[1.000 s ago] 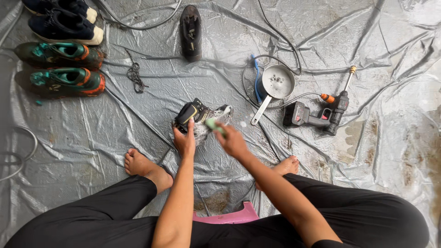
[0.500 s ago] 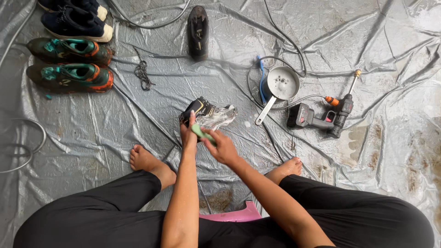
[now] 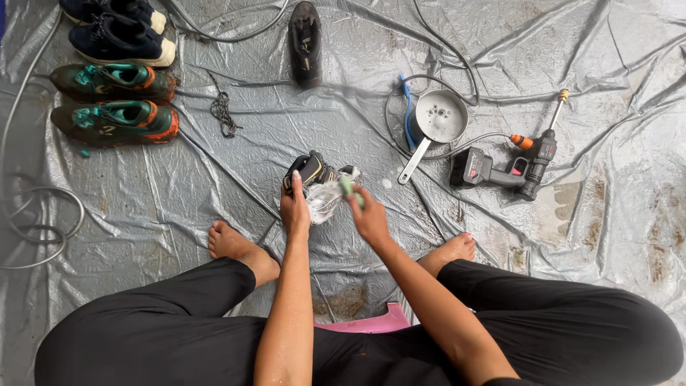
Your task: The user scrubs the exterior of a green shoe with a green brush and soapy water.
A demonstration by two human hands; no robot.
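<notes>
Seen from above, a seated person reaches both forearms forward over a grey tarp (image 3: 214, 186). The left hand (image 3: 295, 211) curls around a soapy dark shoe (image 3: 318, 179), lifted between bare feet. The right hand (image 3: 369, 218), wrist bent, fingers closed on a green brush (image 3: 347, 189), presses it against the shoe. A spray gun (image 3: 504, 168) lies far right.

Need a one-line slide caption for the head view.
Seated person's left hand holds a soapy shoe while the right hand scrubs it with a green brush over a grey tarp.
</notes>
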